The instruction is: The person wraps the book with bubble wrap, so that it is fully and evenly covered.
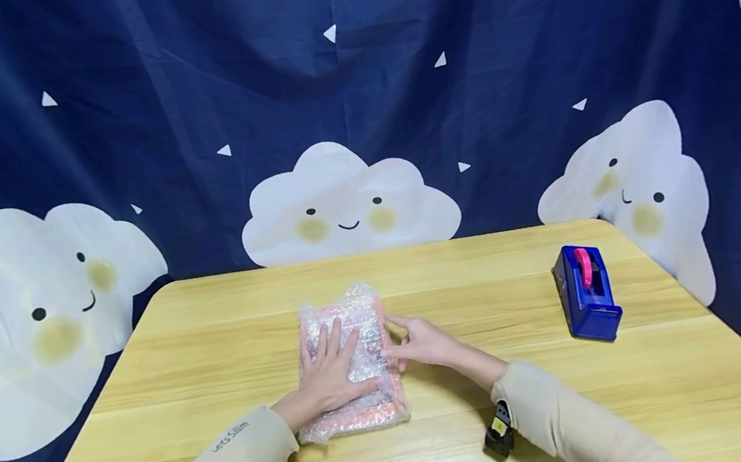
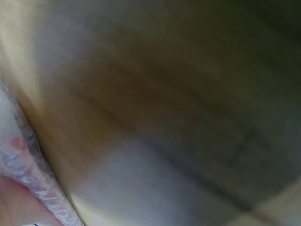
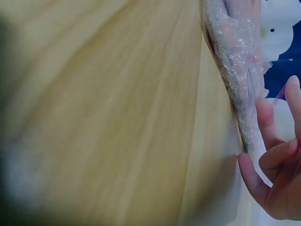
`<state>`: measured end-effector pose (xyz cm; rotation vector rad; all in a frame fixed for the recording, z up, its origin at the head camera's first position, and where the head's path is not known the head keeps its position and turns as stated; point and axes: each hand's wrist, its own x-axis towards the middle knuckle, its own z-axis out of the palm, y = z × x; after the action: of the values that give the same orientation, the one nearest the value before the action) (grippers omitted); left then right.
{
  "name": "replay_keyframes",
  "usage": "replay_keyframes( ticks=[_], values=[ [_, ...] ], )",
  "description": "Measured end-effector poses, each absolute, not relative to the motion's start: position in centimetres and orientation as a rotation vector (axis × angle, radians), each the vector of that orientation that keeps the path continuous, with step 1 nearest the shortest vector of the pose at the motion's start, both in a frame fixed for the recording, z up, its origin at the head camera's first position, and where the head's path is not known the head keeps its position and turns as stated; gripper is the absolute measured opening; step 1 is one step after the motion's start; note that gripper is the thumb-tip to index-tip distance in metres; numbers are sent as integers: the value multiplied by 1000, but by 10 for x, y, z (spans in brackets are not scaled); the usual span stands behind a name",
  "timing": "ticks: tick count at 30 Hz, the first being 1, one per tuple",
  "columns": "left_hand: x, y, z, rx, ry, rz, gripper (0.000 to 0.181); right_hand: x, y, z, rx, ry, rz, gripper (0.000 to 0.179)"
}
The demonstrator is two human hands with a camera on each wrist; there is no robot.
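A flat, pink-edged rectangular thing in bubble wrap [image 1: 374, 351] lies on the table; the wrap hides what it is. My left hand [image 1: 329, 377] rests on top of it with spread, straight fingers. At the bundle's right edge is my right hand [image 1: 427, 342], thumb and index finger reaching to the wrap. In the right wrist view, a thin, see-through pinkish strip of tape [image 3: 280, 95] stretches between those two fingertips, while the other fingers bend beside the bubble wrap. The left wrist view is mostly dark, blurred table, with the wrap's edge [image 2: 35, 160] at lower left.
To the right on the wooden table [image 1: 213, 314] stands a blue tape dispenser [image 1: 590, 296] with a pink roll [image 1: 583, 265]. A dark blue curtain [image 1: 488, 5] with clouds hangs behind the table's far edge. A black wrist camera [image 1: 499, 432] sits at the right sleeve.
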<state>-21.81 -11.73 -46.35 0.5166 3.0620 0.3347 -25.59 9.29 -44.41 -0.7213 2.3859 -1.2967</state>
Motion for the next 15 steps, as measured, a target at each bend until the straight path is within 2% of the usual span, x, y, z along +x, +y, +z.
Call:
replay_keyframes(
  ticks=[7,15],
  values=[
    [-219,-117,-462,519,3073,308,98,-259,84,-443,-787,2477,-1166,84],
    [-218,-116,-462,526,3079,296,98,-258,81,-441,-745,2495,-1165,79]
  ],
)
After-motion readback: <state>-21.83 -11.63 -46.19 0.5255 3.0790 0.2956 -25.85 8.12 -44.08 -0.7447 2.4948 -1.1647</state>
